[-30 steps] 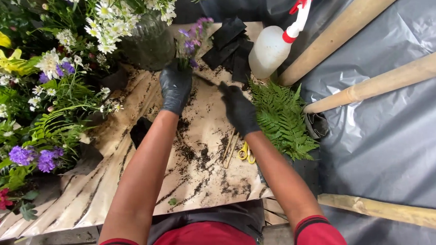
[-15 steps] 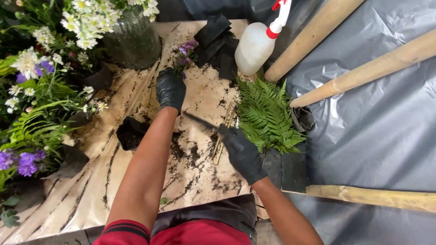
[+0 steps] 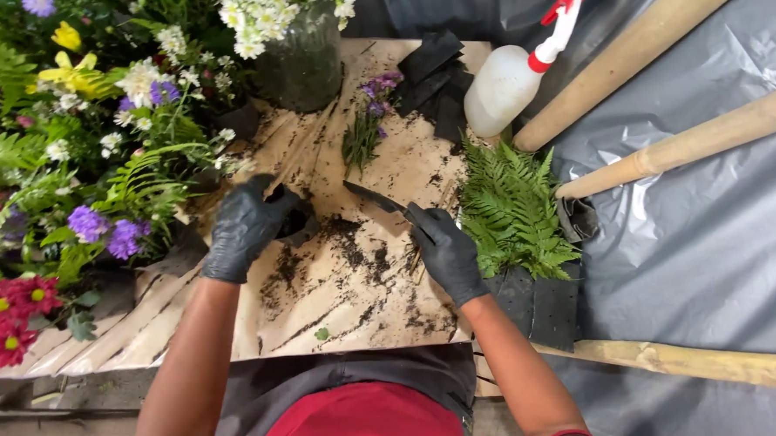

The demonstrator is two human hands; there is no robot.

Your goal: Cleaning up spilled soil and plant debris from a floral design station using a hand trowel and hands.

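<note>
Both hands wear black gloves. My left hand [image 3: 244, 226] is closed around a small black pot [image 3: 299, 220] at the left of the brown paper sheet [image 3: 340, 325], beside the flower bunches. My right hand [image 3: 446, 252] grips a dark, blade-like tool [image 3: 375, 199]. Its tip points up and left, over a patch of spilled soil [image 3: 354, 246]. A potted fern [image 3: 514, 208] stands just right of that hand.
A white spray bottle with a red trigger [image 3: 509, 84] and black plastic pieces [image 3: 434, 75] lie at the back. Also there are a glass vase of white flowers [image 3: 301, 65] and a purple sprig [image 3: 367, 127]. Wooden poles [image 3: 707, 139] cross grey sheeting [image 3: 712, 256] on the right.
My left hand has come back from the far middle of the paper to the small black pot on the left. My right hand left the fern and now holds the dark tool.
</note>
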